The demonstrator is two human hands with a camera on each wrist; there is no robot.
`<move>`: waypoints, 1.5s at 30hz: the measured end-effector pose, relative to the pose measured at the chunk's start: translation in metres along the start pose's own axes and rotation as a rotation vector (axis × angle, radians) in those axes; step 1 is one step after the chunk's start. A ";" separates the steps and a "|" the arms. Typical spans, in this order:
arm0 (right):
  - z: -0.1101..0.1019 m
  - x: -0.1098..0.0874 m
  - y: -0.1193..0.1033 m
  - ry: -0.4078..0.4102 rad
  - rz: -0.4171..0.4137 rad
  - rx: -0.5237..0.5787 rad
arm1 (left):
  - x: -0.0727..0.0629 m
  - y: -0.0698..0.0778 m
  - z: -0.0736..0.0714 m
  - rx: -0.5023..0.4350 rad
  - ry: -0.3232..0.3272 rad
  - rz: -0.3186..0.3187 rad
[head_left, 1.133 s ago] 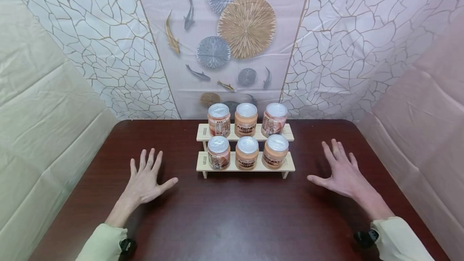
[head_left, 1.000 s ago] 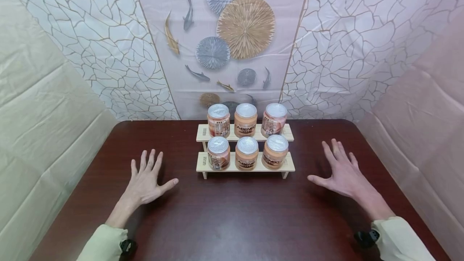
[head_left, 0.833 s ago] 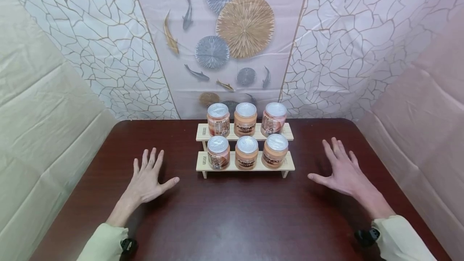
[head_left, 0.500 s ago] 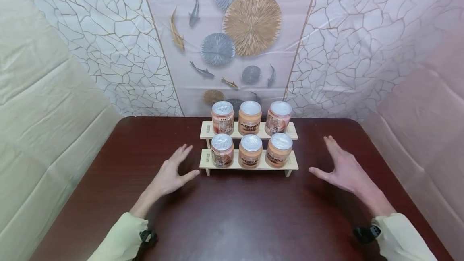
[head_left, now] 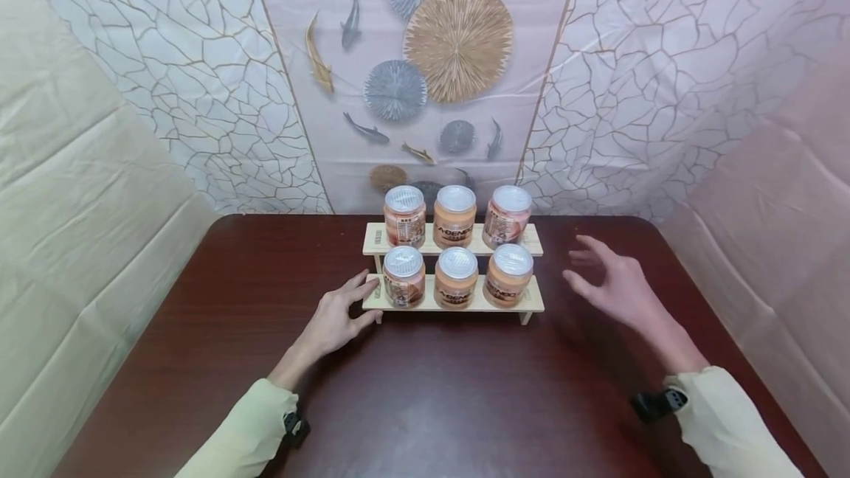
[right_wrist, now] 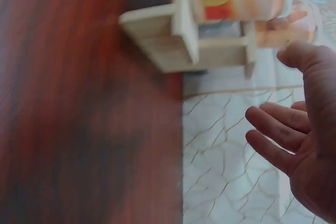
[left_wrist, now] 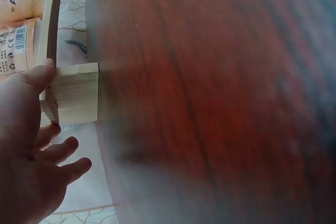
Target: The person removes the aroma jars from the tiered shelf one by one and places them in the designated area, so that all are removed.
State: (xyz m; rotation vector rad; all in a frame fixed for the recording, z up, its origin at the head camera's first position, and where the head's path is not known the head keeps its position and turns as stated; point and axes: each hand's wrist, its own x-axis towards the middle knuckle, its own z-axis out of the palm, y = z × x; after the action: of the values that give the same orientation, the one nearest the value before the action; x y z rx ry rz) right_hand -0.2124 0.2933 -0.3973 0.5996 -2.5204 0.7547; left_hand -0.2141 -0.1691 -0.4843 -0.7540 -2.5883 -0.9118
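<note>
Pinching the lower wooden shelf (head_left: pixel 430 299), seemingly, is the left hand (head_left: pixel 335 319); the right hand (head_left: pixel 624 290) hovers nearby, fingers extended.

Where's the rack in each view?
Head: rack near centre, slightly low.
Left wrist: rack at upper left, cut off by the frame.
Right wrist: rack at upper middle, cut off at the top.
Shared landmark: the jars standing on it.

Peach-orange cylindrical jars (head_left: pixel 455 289) with silvery round lids (head_left: pixel 458 262); pale wooden rack (head_left: pixel 430 295); dark reddish-brown worktop (head_left: pixel 438 389); gold-veined white cloth backdrop (head_left: pixel 637 65).
</note>
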 end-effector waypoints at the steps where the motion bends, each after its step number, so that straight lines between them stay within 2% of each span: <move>1: 0.000 0.005 -0.002 0.031 -0.010 0.021 | 0.000 0.000 0.000 0.002 0.003 0.005; 4: 0.002 0.022 -0.008 0.081 -0.003 0.111 | 0.002 0.000 -0.001 0.006 0.005 0.008; 8: 0.006 0.043 -0.014 0.074 0.075 0.255 | 0.003 0.001 -0.003 0.003 0.009 0.007; 13: 0.016 0.061 -0.016 0.002 0.174 0.391 | 0.002 0.001 -0.002 0.011 0.011 0.008; 20: 0.023 0.076 -0.025 -0.112 0.222 0.529 | 0.001 0.001 -0.003 0.031 -0.002 -0.005; 35: 0.036 0.087 -0.028 -0.127 0.230 0.588 | 0.001 0.002 -0.003 0.014 -0.015 -0.023; 45: 0.039 0.089 -0.027 -0.110 0.211 0.550 | 0.001 0.002 -0.003 0.012 -0.011 -0.028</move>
State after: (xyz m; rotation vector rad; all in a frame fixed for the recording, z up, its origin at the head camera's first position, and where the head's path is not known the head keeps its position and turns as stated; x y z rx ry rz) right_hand -0.2819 0.2252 -0.3697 0.5601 -2.4952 1.5574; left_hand -0.2135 -0.1691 -0.4806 -0.7234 -2.6173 -0.9024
